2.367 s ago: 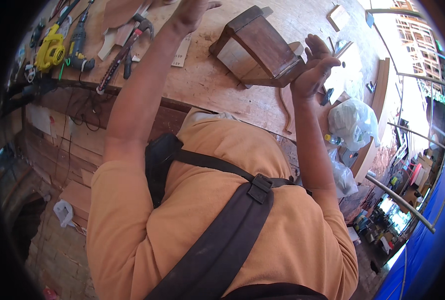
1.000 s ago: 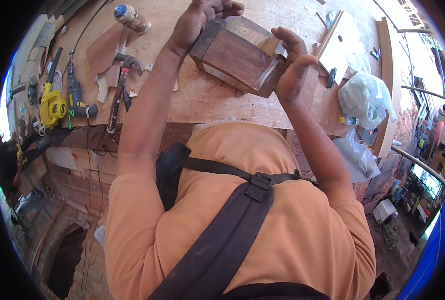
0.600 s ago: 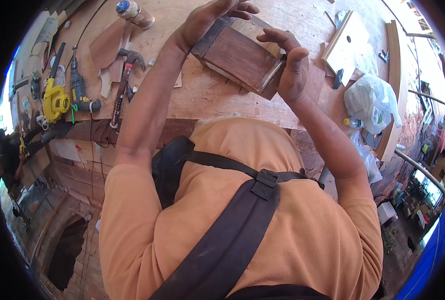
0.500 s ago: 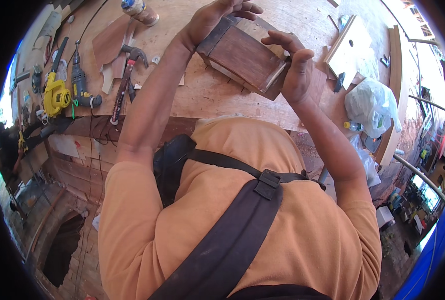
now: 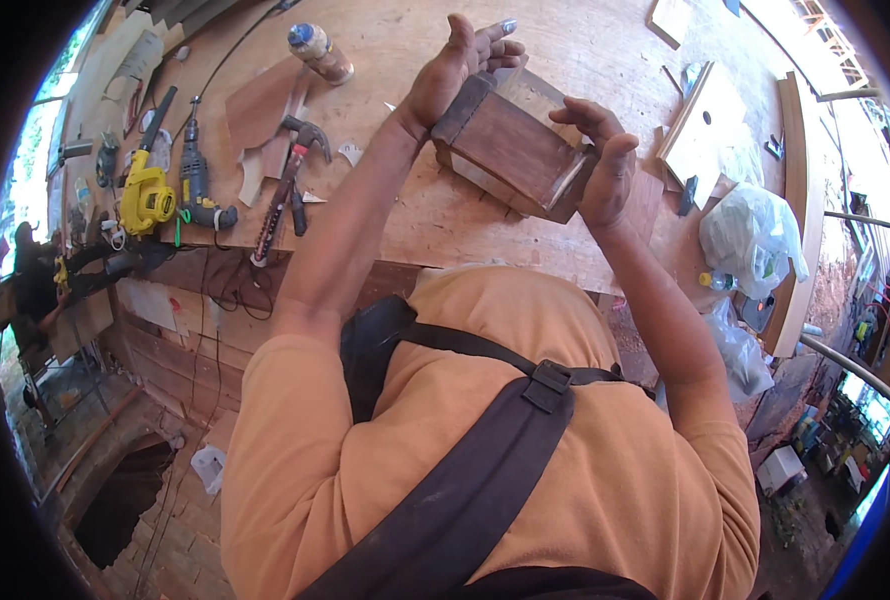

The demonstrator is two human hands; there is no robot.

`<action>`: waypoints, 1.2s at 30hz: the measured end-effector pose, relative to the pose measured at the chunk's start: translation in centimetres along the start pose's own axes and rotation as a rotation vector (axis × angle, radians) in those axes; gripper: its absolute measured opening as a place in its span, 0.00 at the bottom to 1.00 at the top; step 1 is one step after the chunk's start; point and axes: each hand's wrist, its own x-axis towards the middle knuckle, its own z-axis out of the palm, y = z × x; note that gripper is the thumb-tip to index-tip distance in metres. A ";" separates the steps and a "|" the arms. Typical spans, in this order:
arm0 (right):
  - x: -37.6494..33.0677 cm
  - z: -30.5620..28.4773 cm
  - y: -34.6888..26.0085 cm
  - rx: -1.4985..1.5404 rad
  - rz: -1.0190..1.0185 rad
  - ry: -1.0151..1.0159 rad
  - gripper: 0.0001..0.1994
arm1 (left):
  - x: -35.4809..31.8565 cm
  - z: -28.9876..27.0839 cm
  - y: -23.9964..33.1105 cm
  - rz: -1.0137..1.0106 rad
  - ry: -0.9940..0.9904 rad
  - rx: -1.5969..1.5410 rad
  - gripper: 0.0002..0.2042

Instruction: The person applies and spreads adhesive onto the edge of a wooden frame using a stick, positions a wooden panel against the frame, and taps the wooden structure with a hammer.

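Observation:
A reddish-brown wooden box [image 5: 515, 140] is tilted at an angle over the workbench [image 5: 395, 240], pressed between my two palms. Against its dark left end lies my left hand [image 5: 450, 88], thumb raised and fingers stretched out past the far side. The right end, with a pale edge strip, rests against my right hand [image 5: 607, 170], whose fingers curve loosely over the top corner. Part of the box's far side shows between the hands. Whether its underside touches the bench I cannot tell.
Left of my arm lie a claw hammer [image 5: 290, 185], a drill [image 5: 197, 180], a yellow blower [image 5: 147, 195] and a bottle [image 5: 320, 53]. To the right are a pale board with a hole [image 5: 703, 125], a filled plastic bag [image 5: 750, 235] and a long plank [image 5: 797, 180].
The whole view has shifted, so the bench and tools sit lower and farther right. My left fingers look straighter and more spread. The box stays between my palms.

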 end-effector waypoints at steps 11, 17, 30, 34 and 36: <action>3.7 -3.0 1.3 0.044 -0.067 -0.142 0.42 | -1.7 1.5 -0.8 0.113 0.089 0.228 0.53; 2.0 -2.5 2.7 0.198 0.012 0.151 0.44 | -2.9 1.0 0.1 0.172 0.213 0.201 0.55; 1.7 -1.0 2.2 0.266 0.037 0.123 0.43 | -3.0 2.2 0.0 0.130 0.127 0.192 0.56; 1.8 -1.7 2.2 0.211 0.109 0.154 0.45 | -2.2 1.7 -0.8 0.112 0.102 0.142 0.46; 1.6 -1.3 2.5 0.385 0.236 0.230 0.39 | -1.8 0.3 -2.0 0.157 0.117 0.126 0.33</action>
